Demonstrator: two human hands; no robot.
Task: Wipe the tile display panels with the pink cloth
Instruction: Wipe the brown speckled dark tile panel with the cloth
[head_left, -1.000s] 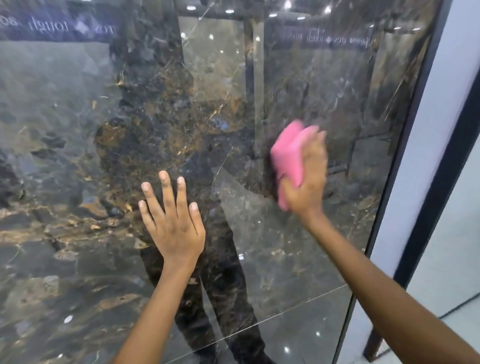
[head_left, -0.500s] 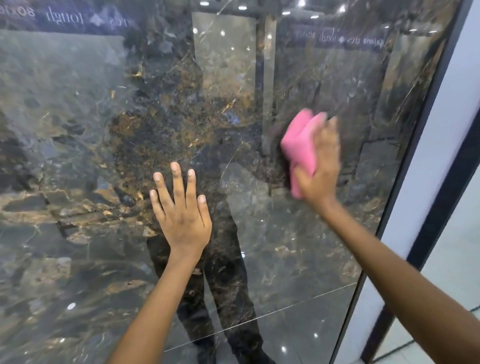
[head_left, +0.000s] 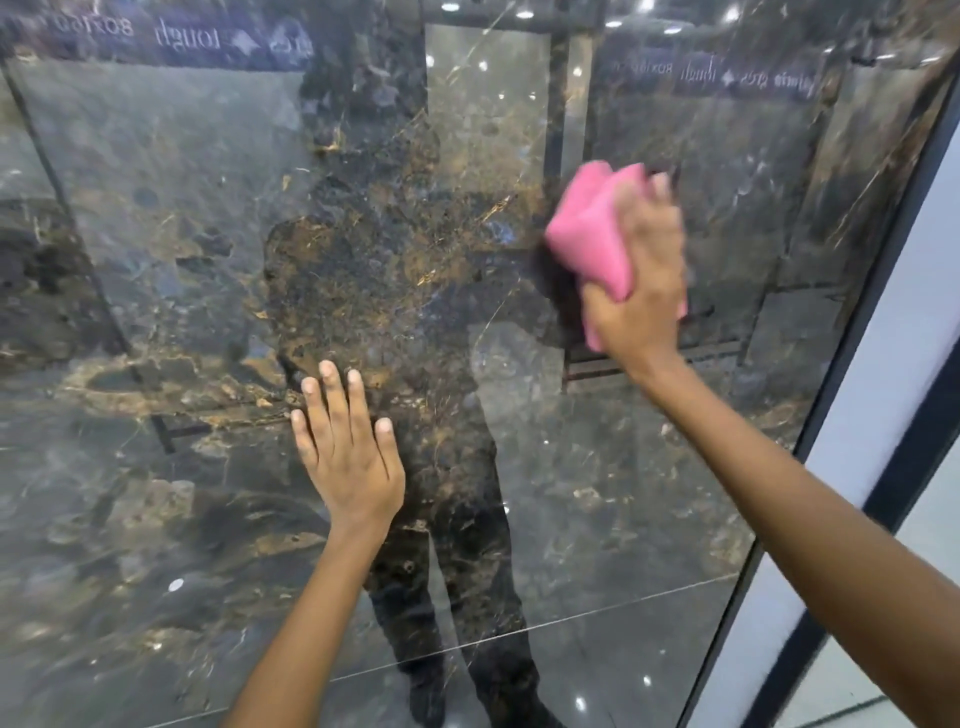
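Observation:
A glossy dark marble tile panel (head_left: 156, 234) with gold veins fills the view and mirrors a standing person. My right hand (head_left: 641, 280) grips a bunched pink cloth (head_left: 592, 228) and presses it against the panel's upper right part. My left hand (head_left: 348, 447) lies flat on the panel lower down, near the middle, with its fingers straight and slightly spread. Part of the cloth is hidden under my right palm.
A black frame edge (head_left: 852, 322) runs diagonally down the panel's right side, with a white strip (head_left: 893, 374) and a second black bar (head_left: 930, 441) beyond it. A thin joint line (head_left: 571, 618) crosses the panel's lower part. Pale floor shows at bottom right.
My right hand with the pink cloth has slid a little upward and rightward over the panel. My left hand has stayed flat on the tile.

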